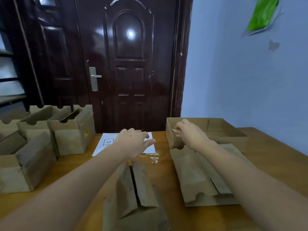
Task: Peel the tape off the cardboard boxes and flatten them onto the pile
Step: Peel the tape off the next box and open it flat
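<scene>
A cardboard box (133, 194) lies on the wooden table (80, 167) in front of me, its top flaps slightly parted. My left hand (133, 142) hovers beyond it over a white sheet, fingers spread, holding nothing. My right hand (190, 132) pinches a small crumpled strip of tape (175, 130) at the rim of a large open carton (221, 129) at the right. Between me and that carton rests a pile of flattened boxes (200, 177). Loose clear tape scraps (152, 157) lie on the table near my left hand.
Several upright cardboard boxes (41, 140) crowd the table's left side. A white paper sheet (106, 142) with a drawn mark lies at the far middle. A dark wooden door (128, 64) stands behind the table and a blue wall (250, 80) on the right.
</scene>
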